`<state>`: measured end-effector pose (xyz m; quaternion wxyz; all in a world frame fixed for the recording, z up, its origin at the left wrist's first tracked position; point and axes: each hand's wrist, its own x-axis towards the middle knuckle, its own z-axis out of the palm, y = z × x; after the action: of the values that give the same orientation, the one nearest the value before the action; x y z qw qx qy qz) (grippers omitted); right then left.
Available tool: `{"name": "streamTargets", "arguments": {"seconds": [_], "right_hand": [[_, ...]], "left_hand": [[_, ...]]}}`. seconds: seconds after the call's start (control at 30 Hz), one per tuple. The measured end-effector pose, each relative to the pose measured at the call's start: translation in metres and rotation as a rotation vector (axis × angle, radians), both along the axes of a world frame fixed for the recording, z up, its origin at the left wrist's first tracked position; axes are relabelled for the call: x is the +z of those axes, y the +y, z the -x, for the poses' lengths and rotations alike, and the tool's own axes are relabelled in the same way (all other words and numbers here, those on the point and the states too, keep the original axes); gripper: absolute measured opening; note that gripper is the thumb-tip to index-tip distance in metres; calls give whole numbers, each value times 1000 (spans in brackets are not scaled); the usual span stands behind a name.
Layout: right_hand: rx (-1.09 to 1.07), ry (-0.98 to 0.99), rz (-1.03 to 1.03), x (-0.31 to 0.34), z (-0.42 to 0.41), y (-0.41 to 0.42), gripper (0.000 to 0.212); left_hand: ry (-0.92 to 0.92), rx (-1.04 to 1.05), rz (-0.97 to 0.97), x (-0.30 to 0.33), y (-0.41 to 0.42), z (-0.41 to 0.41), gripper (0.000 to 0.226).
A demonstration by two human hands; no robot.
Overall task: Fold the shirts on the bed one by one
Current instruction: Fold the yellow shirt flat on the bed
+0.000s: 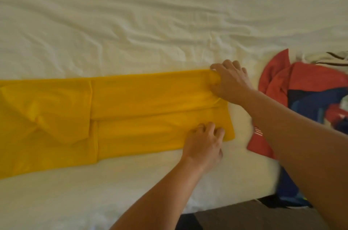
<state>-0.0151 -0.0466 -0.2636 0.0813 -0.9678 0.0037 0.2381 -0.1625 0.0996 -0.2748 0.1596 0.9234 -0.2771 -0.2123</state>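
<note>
Shirt (131, 109) lies on the bed (131, 22) as a long strip; your right hand (230, 81) and left hand (204, 145) pinch its hem corners. Uneven lifting risks the tucked sleeves slipping out.

Yellow shirt (131, 109) cut off at left edge, collar end out of view. Right hand (230, 81) covers shirt's far right corner. Clothes pile (301, 90) cut by right edge, blurred, partly behind forearm; small print on red piece unreadable.
</note>
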Motion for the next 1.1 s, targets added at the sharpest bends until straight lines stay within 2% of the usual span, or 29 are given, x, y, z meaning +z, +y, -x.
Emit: {"name": "streamTargets", "arguments": {"seconds": [0.23,0.37,0.47,0.6,0.67,0.9,1.1], "right_hand": [[-148,66,-171,-3,-10,-3,29],[-382,99,-424,11,-13,10,9],[-540,66,-578,31,-15,31,11],[-622,62,-719,59,-20,79,11],[-642,74,-788,68,-24,108,12],[-546,151,-908,74,-41,245,16],[-446,243,-876,52,-45,373,19]], "left_hand": [[-32,52,52,-12,-3,-1,32],[29,185,274,-10,9,-2,15],[150,424,462,7,29,6,23],[149,647,645,43,68,13,8],[142,710,674,57,91,14,13],[146,1070,772,70,203,21,15],[118,1320,829,67,300,36,14]]}}
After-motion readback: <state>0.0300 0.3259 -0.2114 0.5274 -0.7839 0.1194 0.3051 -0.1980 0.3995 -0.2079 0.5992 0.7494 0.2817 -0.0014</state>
